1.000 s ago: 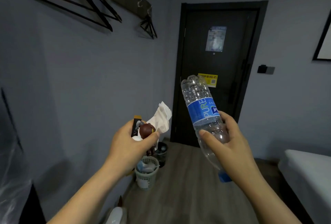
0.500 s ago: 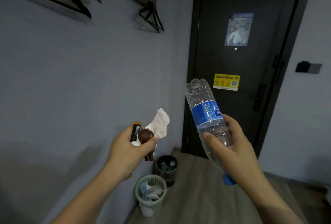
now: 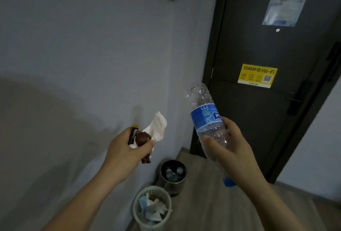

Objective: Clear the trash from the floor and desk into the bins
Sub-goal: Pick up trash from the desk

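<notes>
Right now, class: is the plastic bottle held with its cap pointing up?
No: the right hand grips the plastic bottle upside down, its blue cap below the hand and its base tilted upward.

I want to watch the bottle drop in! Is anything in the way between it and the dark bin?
Nothing visible blocks it. The right hand holds the bottle up in open air, and only bare floor and air lie between it and the dark bin. The bin's top is open, with bottles inside.

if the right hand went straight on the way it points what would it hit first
Probably the dark door, struck by the clear blue-labelled plastic bottle the right hand grips; nothing nearer shows, though depth is unclear.
</notes>
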A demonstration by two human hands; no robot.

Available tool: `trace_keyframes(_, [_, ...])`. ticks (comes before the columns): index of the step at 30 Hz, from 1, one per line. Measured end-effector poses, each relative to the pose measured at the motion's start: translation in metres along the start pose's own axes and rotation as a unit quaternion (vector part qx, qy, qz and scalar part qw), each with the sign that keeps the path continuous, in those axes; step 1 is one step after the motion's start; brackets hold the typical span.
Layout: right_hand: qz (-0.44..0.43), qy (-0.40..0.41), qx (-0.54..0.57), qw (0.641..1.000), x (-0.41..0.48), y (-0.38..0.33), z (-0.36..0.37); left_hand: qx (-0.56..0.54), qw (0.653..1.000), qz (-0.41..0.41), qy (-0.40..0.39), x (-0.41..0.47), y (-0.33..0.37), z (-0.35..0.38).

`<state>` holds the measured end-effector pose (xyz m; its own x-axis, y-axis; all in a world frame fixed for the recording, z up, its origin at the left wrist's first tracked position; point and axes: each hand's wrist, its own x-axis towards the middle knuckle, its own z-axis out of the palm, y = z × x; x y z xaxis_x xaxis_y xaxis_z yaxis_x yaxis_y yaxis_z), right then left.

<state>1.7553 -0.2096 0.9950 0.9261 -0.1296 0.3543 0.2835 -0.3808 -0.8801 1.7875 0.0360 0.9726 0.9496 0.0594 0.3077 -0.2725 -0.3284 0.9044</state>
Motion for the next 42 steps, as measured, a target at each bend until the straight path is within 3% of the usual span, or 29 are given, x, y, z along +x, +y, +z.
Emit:
trace_keyframes(7, [0.067, -0.024, -0.034, 0.997, 0.090, 0.067, 0.054, 0.035, 0.995, -0.088, -0.029, 0.105, -0.094, 0.015])
trace_keyframes(18, [0.186, -0.108, -0.077, 0.973, 0.201, 0.217, 0.105, 0.097, 0.969, -0.221, -0.056, 0.192, -0.235, 0.081])
trace_keyframes(25, [0.264, -0.189, -0.115, 0.939, 0.288, 0.343, 0.121, 0.158, 0.917, -0.360, -0.071, 0.228, -0.323, 0.147])
trace_keyframes(30, [0.334, -0.245, -0.177, 0.893, 0.335, 0.446, 0.135, 0.222, 0.869, -0.427, -0.115, 0.240, -0.400, 0.197])
trace_keyframes(35, [0.369, -0.274, -0.237, 0.856, 0.344, 0.542, 0.164, 0.250, 0.823, -0.485, -0.158, 0.235, -0.481, 0.237])
trace_keyframes(42, [0.409, -0.285, -0.260, 0.827, 0.326, 0.659, 0.209, 0.245, 0.789, -0.536, -0.173, 0.220, -0.580, 0.286])
